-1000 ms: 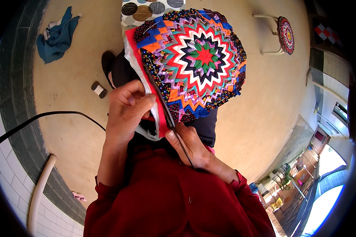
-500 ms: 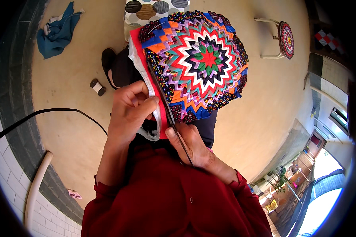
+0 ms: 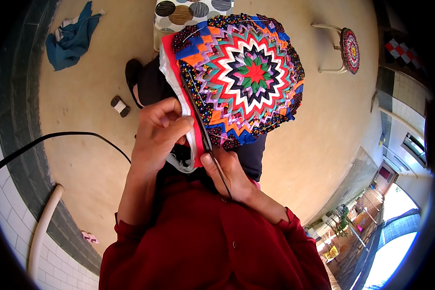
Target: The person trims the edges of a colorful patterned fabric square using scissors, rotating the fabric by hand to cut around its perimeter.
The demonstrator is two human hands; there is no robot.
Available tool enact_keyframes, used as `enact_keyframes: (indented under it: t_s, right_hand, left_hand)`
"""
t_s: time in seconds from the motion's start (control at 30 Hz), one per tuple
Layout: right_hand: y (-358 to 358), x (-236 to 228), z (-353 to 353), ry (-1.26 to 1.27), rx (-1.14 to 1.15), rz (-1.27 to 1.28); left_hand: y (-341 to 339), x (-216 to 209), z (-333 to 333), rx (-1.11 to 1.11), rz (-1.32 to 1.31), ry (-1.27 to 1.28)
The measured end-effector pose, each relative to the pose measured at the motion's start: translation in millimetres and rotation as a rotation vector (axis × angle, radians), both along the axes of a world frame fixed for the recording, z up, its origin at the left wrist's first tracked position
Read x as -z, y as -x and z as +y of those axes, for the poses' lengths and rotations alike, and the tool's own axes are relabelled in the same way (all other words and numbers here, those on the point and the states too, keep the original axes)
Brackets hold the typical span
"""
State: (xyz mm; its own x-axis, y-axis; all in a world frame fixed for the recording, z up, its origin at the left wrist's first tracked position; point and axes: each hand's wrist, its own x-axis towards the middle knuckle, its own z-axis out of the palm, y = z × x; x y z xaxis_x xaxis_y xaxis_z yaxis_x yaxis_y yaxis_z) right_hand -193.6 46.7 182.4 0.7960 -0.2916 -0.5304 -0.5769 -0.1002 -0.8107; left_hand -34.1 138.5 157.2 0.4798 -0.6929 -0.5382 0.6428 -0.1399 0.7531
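A round patchwork piece [image 3: 253,75], with a many-pointed star of folded fabric in bright colours, lies over my lap. Along its left side runs a red fabric edge [image 3: 169,46] with a white layer under it. My left hand [image 3: 162,128] pinches this layered edge between thumb and fingers. Long dark scissors [image 3: 203,128] lie along the line between the red strip and the patchwork. My right hand [image 3: 229,171] is closed around their handle, partly under the cloth, and a thin dark handle part shows across the palm. Several pins stick in the patchwork's border.
Ahead is a seat with a dotted cover [image 3: 193,14]. Blue cloth [image 3: 72,41] and a small dark bundle with a pale band [image 3: 120,106] lie on the floor. A stool with a patchwork top [image 3: 350,50] stands at the right. A black cable [image 3: 58,137] arches at the left.
Almost nothing has moved. The patchwork and both hands have shifted very slightly in the view; the pinch and the hold on the scissors stay the same.
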Motion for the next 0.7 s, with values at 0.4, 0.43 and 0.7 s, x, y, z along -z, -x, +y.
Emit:
enact_keyframes:
  t_s: [0.4,0.43,0.7]
  right_hand:
    - [90.9,-55.4,-78.0,-0.181,-0.385,0.161]
    - [94.9,-57.3,-80.1,-0.233,-0.371,0.179]
    - [67.8,-52.8,-72.5,-0.405,-0.309,0.052]
  left_hand:
    - [-5.6,1.4,-0.6,-0.021,0.013,0.001]
    - [-5.9,0.6,-1.6,-0.034,0.018,-0.007]
    - [-15.0,16.3,2.3,0.019,-0.044,-0.065]
